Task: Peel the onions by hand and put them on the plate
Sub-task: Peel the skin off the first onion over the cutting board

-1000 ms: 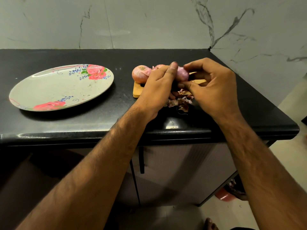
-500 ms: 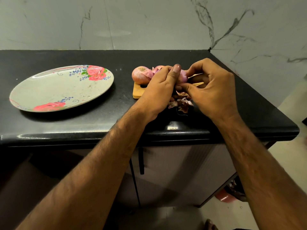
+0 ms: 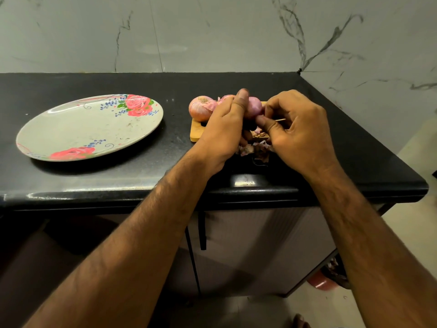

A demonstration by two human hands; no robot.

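Two hands meet above the small wooden cutting board [image 3: 195, 134], the left hand [image 3: 224, 125] curling its grip round a pinkish-purple round onion [image 3: 255, 107] to steady it while the right hand [image 3: 300, 129] pinches at its skin.

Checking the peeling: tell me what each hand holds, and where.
The left hand grips an onion, one finger across its top. The right hand pinches at that onion's lower right side; the exact contact is hidden.

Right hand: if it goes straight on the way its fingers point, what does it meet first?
The onion gripped by the left hand, directly ahead of the right hand; its fingers seem to pinch at the skin there, though depth is unclear.
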